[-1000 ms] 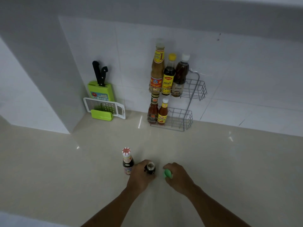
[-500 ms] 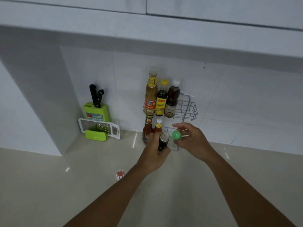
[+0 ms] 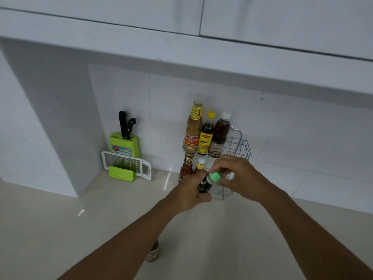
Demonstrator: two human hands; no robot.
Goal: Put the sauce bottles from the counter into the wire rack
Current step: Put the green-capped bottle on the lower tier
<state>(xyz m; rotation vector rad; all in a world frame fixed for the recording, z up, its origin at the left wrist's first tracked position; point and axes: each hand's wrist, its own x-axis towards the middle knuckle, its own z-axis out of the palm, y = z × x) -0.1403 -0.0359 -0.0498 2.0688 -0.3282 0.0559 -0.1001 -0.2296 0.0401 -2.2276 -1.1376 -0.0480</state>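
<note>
Frame centre: left hand fingers wrapped round small dark glass bottle, right hand fingers pinching ribbed green plastic cap, before wire rack.

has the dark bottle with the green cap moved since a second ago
Yes: the dark bottle, held in the left hand, went from the counter up to the wire rack.

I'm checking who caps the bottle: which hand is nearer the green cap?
Right. The right hand has its fingers on the green cap; the left hand grips the dark bottle just below it.
</note>
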